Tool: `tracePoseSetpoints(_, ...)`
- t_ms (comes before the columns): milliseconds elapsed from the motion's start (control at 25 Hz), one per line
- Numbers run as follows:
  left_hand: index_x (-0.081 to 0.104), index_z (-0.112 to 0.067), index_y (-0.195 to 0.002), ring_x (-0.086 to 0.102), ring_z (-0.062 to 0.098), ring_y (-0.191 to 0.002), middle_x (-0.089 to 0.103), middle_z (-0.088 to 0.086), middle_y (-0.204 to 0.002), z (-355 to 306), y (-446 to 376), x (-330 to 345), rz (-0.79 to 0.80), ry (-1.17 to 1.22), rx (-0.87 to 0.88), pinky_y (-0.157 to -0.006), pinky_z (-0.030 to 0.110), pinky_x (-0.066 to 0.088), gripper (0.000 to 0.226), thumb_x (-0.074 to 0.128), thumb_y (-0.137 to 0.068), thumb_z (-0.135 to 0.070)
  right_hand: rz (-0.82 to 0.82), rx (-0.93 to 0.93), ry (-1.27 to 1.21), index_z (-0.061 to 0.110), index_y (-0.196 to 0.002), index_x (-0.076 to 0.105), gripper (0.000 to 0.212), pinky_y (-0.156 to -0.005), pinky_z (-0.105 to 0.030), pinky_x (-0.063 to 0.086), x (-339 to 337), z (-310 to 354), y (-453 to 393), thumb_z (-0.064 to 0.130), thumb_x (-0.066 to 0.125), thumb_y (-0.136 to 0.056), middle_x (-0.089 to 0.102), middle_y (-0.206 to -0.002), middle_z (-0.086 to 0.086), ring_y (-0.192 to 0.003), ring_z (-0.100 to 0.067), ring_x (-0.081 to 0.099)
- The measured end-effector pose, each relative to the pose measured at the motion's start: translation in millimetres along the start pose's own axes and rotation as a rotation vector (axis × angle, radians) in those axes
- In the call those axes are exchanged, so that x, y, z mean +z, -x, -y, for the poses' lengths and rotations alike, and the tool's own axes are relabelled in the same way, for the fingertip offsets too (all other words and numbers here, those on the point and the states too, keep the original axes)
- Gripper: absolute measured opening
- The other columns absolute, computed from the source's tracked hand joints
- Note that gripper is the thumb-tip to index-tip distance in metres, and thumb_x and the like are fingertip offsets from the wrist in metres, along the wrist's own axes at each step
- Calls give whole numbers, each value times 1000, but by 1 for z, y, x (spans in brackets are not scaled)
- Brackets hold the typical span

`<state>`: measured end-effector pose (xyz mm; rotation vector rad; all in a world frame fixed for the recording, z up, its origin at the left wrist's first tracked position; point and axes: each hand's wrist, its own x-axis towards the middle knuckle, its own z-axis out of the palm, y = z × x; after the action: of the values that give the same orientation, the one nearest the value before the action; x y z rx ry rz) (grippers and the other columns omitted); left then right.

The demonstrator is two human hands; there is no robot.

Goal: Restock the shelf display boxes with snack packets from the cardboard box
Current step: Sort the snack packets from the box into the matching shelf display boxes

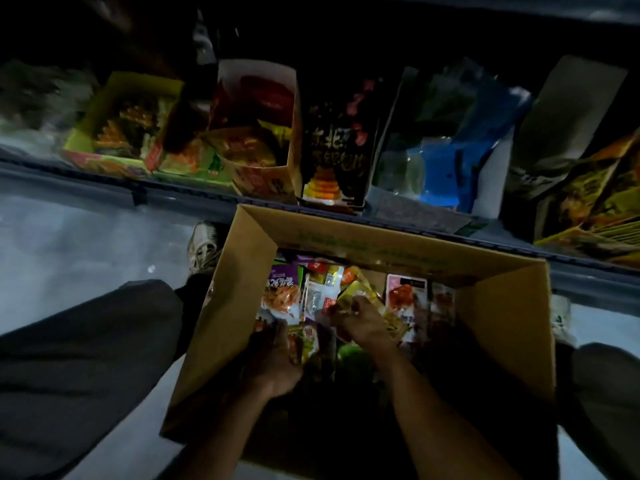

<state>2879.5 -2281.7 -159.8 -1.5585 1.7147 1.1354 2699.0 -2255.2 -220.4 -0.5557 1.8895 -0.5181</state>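
Both hands are down inside the open cardboard box; the left hand curls its fingers round a small red-and-yellow packet; the right hand pinches a yellow packet among the loose snack packets; print on them is too blurred to read; beyond the box, a low shelf carries display boxes; pale floor lies left of the box; the scene is dim.
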Motion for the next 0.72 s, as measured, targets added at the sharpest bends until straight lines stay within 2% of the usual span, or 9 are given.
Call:
tracePoseSetpoints(80,-12,-31,-157,8,26,-153,-1,2,-167,3,0,16,-64,112,26,-121,40,18,103,65,-91,-44,-37,102,-247,10,-90,60,33,-57,-21,49,28,9,-2,17,86,-70,65,-81,-4,-69,-14,59)
tracePoseSetpoints(120,-13,-33,-156,8,25,-153,-1,0,-167,5,-2,21,-103,156,34,-121,40,18,104,67,-91,-40,-60,138,-332,10,-94,59,35,-56,-21,49,42,10,-7,13,86,-70,67,-85,-6,-72,-15,62)
tracePoseSetpoints(240,-12,-37,-156,34,28,-143,24,3,-161,14,-14,20,-217,392,69,-116,42,33,102,65,-89,-36,-47,195,-611,10,-103,66,35,-70,-35,60,67,21,-10,5,83,-73,73,-100,-10,-87,-26,70)
tracePoseSetpoints(320,-5,-33,-157,42,29,-138,35,6,-158,18,-17,14,-257,465,45,-113,42,38,95,63,-91,-33,-11,197,-539,19,-91,76,29,-85,-45,59,76,24,-14,25,87,-65,76,-99,-6,-90,-27,72)
tracePoseSetpoints(400,10,-25,-158,42,29,-139,38,6,-155,21,-18,12,-293,378,-15,-112,36,37,83,61,-93,-34,-15,188,-375,22,-86,77,28,-89,-44,57,82,27,-20,36,83,-63,77,-95,-4,-89,-28,72)
tracePoseSetpoints(480,31,-21,-151,48,27,-133,48,6,-147,19,-13,14,-313,199,-42,-106,35,39,64,55,-95,-38,-78,134,-266,12,-97,75,25,-87,-38,56,87,35,-20,26,78,-76,75,-97,-7,-90,-28,71)
tracePoseSetpoints(560,46,-20,-142,52,25,-129,54,6,-142,16,-13,14,-287,63,-43,-104,33,40,46,47,-99,-36,-59,80,-306,7,-101,73,24,-83,-37,57,93,41,-19,13,77,-79,75,-96,-9,-91,-29,71)
tracePoseSetpoints(640,49,-18,-142,48,23,-134,50,7,-147,12,-9,9,-236,-62,5,-109,31,35,40,35,-106,-28,-29,98,-327,7,-99,71,17,-80,-35,57,100,46,-18,10,73,-82,73,-91,-4,-91,-27,70)
tracePoseSetpoints(720,42,-15,-147,40,21,-141,41,7,-154,14,-7,9,-134,-178,70,-112,28,28,42,23,-110,-23,-97,180,-296,9,-101,71,17,-82,-33,56,103,46,-24,17,70,-86,70,-93,-3,-94,-25,68)
